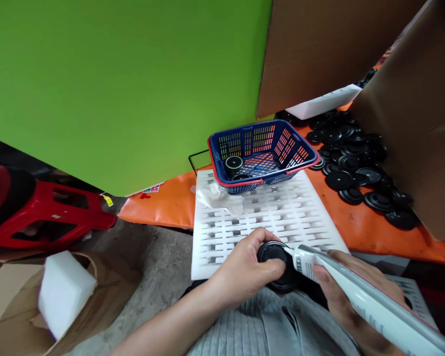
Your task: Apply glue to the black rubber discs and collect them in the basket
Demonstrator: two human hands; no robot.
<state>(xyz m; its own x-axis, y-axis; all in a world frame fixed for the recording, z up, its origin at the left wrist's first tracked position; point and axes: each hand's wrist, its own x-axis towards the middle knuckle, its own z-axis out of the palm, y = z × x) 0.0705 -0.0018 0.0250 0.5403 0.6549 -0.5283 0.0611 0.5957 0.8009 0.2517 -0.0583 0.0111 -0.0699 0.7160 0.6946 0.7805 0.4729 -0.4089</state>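
Observation:
My left hand (254, 269) grips a round black disc-shaped part (282, 284) near its rim, with the thumb lying across its face. In my right hand (346, 291) is a long white glue tube (359, 287), fingers wrapped round it. The tube's thin nozzle points left and meets the rim of the black part. Both hands are just above the near edge of a white slotted foam board (267, 217). A crumpled white tissue (222, 198) lies on the board beyond my left hand.
A blue plastic basket (259, 153) with red handles holds a few black parts at the board's far end. Many black discs (350, 163) lie on the orange surface (163, 205) at right. Cardboard (411, 128), a green panel (126, 74) and a red machine (48, 207) stand around.

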